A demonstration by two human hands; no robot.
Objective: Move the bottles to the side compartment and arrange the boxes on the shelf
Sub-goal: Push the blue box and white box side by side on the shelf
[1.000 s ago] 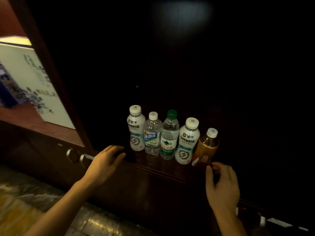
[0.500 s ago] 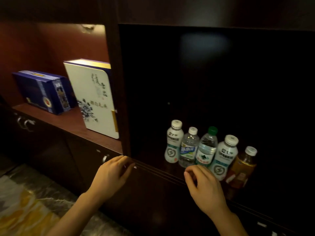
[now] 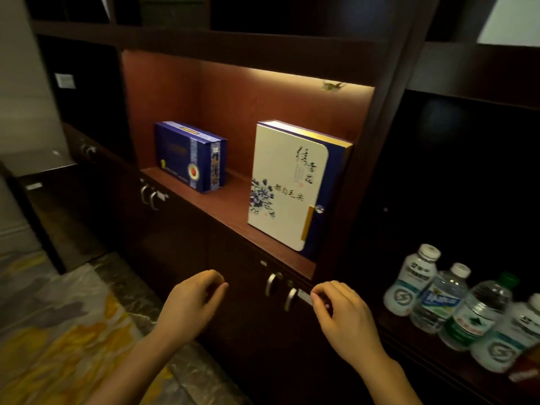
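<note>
While bottles (image 3: 455, 305) sit in side compartment (image 3: 403, 327), boxes seem next: left hand (image 3: 190, 308), right hand (image 3: 342, 314) below shelf (image 3: 228, 207) front edge, fingers (image 3: 214, 283) loosely curled, empty; reach up for white box (image 3: 286, 185)

views: one, head-worn, wide-angle | faces: forward and down toward shelf (image 3: 233, 204) | range: near
</note>
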